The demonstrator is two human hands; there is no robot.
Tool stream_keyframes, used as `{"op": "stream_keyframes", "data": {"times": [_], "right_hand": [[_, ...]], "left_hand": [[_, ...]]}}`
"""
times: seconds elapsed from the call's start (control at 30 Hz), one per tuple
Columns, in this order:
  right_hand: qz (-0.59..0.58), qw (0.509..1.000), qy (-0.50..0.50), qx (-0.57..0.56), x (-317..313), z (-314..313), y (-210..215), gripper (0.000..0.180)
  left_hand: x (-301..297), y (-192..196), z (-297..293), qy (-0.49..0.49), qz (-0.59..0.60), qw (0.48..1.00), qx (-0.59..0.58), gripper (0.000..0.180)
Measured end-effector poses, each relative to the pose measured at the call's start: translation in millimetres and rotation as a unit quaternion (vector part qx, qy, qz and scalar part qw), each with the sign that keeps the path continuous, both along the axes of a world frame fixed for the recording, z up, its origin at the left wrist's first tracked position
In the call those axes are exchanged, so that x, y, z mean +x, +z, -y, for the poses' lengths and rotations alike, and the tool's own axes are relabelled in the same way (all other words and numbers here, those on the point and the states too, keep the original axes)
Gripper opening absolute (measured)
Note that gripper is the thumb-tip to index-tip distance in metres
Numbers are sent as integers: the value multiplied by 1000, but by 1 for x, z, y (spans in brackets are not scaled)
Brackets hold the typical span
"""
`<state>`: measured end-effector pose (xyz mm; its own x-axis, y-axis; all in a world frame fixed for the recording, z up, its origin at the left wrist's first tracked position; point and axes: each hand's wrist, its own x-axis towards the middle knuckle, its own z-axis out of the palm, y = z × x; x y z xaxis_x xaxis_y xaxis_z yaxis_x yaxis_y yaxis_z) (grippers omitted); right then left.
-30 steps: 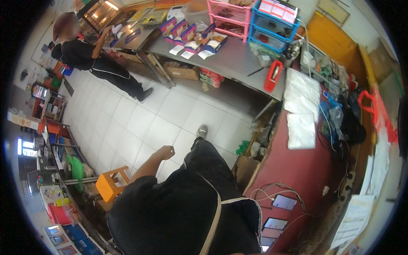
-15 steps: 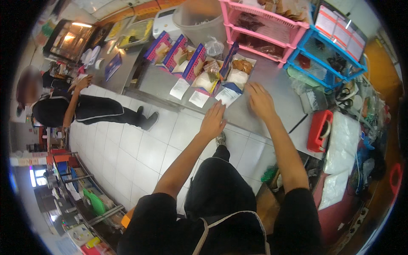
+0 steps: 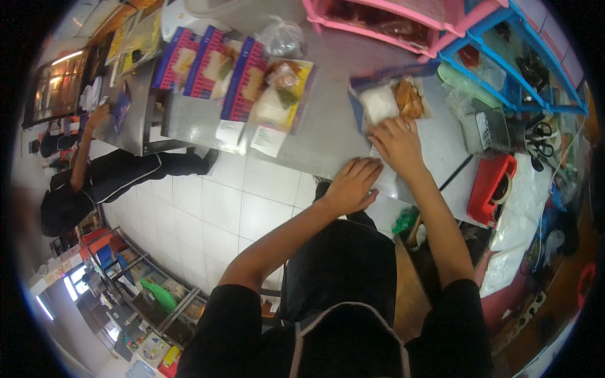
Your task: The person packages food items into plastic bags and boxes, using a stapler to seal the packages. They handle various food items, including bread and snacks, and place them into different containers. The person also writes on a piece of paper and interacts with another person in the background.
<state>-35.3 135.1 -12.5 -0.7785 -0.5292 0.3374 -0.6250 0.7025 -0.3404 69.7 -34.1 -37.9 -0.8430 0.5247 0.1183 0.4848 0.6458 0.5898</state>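
Note:
An unlidded paper food box point(image 3: 357, 108) holds white rice point(image 3: 378, 103) and a browned, fried-looking piece of food point(image 3: 408, 99). My right hand point(image 3: 398, 145) has its fingers bent over the box's near rim; the thumb is hidden. Just left and nearer to me, my left hand point(image 3: 354, 184) lies with fingers stretched out at the front edge of the steel table point(image 3: 324, 120), holding nothing visible. Part of a white paper slip shows between my hands. A similar box with rice point(image 3: 272, 108) and a clear bag of food stands left, its paper slip point(image 3: 268, 141) at the front.
More purple-and-pink food boxes point(image 3: 208, 63) stand farther left. A clear plastic bag point(image 3: 280, 38) lies behind them. Pink point(image 3: 378, 28) and blue point(image 3: 485, 88) racks stand at the back. A red tape dispenser point(image 3: 490, 189) sits right. Another person point(image 3: 120, 179) stands at far left.
The rightmost food box has moved right, away from the row, and turned. My right hand has gone from its right side to its near rim. My left hand has shifted right along the table edge.

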Motion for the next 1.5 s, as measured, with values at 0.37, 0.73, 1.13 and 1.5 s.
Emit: {"op": "stream_keyframes", "data": {"times": [0.37, 0.73, 1.13, 1.5], "right_hand": [[220, 869, -444, -2, 64, -142, -22, 46], [440, 489, -314, -685, 99, -58, 16, 30], [257, 810, -285, -444, 85, -28, -39, 51], [292, 862, -267, -318, 100, -32, -25, 40]], "left_hand": [[-24, -12, -6, 71, 87, 987, 112, 50], [-37, -13, -3, 30, 50, 998, 25, 65], [-35, -15, -7, 63, 21, 998, 17, 69], [-35, -14, -8, 71, 42, 997, 12, 70]]}}
